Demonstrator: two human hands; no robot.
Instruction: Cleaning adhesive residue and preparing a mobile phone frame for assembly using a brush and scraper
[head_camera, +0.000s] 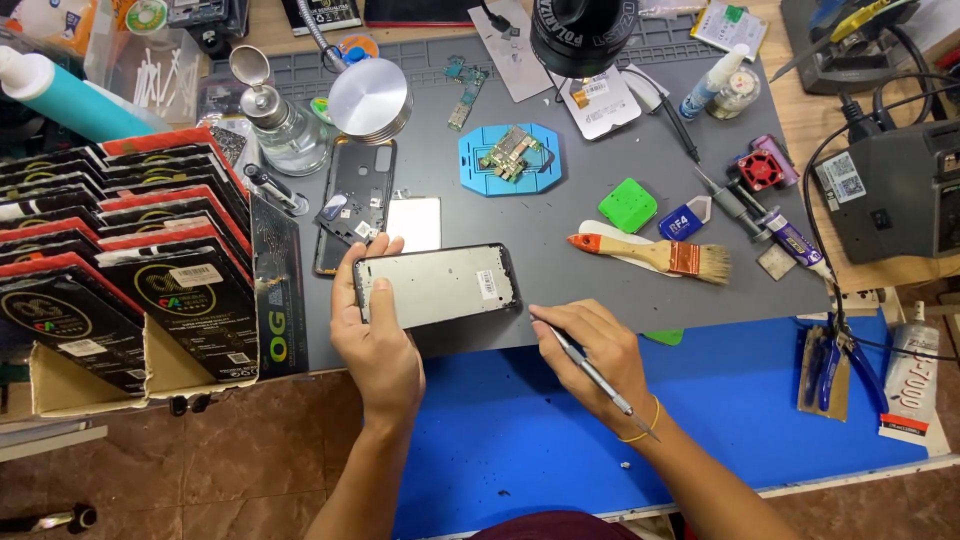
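2 hands are working over the grey mat (600, 200) on the table, w/ a blue mat (700, 400) nearer the body.

Far left: boxes of black-and-red packets (130, 260) are standing close to the work. An elbow swing could be knocking them over, I'd judge.

Left hand (375, 335) is clamping the phone frame (437, 285) by its left end, thumb on top, fingers wrapped under. Frame is lying flat-ish, inner plate up, near the mat's front edge, partly over the blue mat side. Grip is covering only 1 end, so a hard pry could be twisting or flexing the frame, or letting it slip.

Behind it: a black back housing (352, 200) and a glass solvent bottle (280, 125) w/ pump top are sitting near; a bumped bottle could be spilling onto parts.

Centre: blue holder (508, 158) is carrying a circuit board, well apart from the hands.

Right hand (590, 350) is closing around a thin metal tool (590, 370), pen-style, tip pointing at the frame's right corner, just beside it; can't tell if touching. A slip could be gouging the frame or jabbing the left-hand fingers.

Right: brush (660, 255), green pad (628, 205), pliers (830, 360) are lying clear.
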